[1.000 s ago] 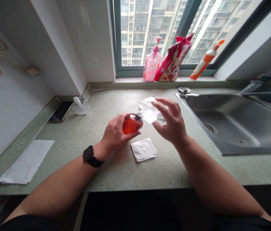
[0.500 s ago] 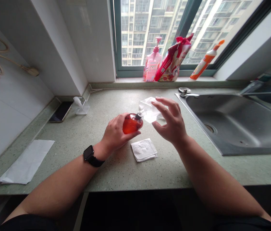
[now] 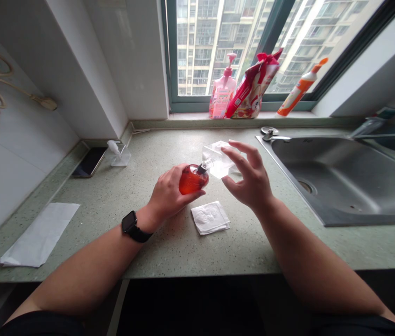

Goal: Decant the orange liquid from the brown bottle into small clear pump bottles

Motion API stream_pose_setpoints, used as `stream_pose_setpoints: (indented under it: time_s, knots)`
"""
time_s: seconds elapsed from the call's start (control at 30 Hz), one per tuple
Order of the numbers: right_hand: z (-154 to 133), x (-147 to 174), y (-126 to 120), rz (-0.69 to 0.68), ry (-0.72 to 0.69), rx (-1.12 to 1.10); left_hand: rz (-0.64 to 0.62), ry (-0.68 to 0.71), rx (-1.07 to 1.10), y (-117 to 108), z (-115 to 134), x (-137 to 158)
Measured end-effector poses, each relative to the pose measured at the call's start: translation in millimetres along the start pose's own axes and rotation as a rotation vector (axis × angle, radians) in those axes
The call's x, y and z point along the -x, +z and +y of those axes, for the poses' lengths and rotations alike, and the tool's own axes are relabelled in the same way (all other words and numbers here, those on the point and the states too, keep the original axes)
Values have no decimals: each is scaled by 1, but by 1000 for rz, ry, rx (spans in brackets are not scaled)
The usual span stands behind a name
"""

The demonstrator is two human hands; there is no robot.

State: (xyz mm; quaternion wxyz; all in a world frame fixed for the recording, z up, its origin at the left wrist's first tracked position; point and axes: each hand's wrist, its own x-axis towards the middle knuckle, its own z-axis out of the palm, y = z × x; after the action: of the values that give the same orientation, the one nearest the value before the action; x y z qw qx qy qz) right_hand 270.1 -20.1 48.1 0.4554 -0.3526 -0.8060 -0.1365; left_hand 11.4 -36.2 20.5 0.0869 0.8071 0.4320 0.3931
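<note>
The speckled green desk (image 3: pixel 218 259) runs wide here, its front edge passing under both forearms. Over on the right, the steel sink (image 3: pixel 365 218) cuts in, its rim slanting past the forearm, with only a narrow strip of desk between that rim and the hand.

And the right hand (image 3: pixel 253 182) is spread wide, fingers curved around the right side of a clear container (image 3: pixel 214 156); whether they press on it, I can't tell. The left hand (image 3: pixel 165 196) is closed firmly around a red bottle (image 3: pixel 191 181)! White paper (image 3: pixel 39 235) lies along the left edge, its near end by the front-left corner.

That container sits mid-desk, towards the back edge. Just in front, the folded tissue (image 3: pixel 210 218) lies flat, with room on to the front edge. A dark phone (image 3: pixel 90 161) hugs the back-left corner. The bottle, raised at the middle, leans over, its neck pointing at the container and overlapping it in view; contact is unclear. Smallest of all, a white pump piece (image 3: pixel 113 147) stands just beside the phone, with a broad stretch between it and the bottle.
</note>
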Motion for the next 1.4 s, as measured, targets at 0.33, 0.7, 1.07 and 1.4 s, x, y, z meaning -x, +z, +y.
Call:
stream_pose_setpoints:
  time_s: [0.33, 0.7, 1.07, 1.4]
  knots:
    - [1, 1, 1, -19, 46, -64, -9, -3, 0, 0, 0, 0]
    - [0, 3, 5, -47, 136, -105, 7, 8, -5, 3, -3, 0]
    - [-6, 6, 8, -64, 240, -160, 8, 9, -10, 2, -1, 0]
    - [-5, 6, 5, -108, 200, -150, 4, 15, -6, 1, -1, 0]
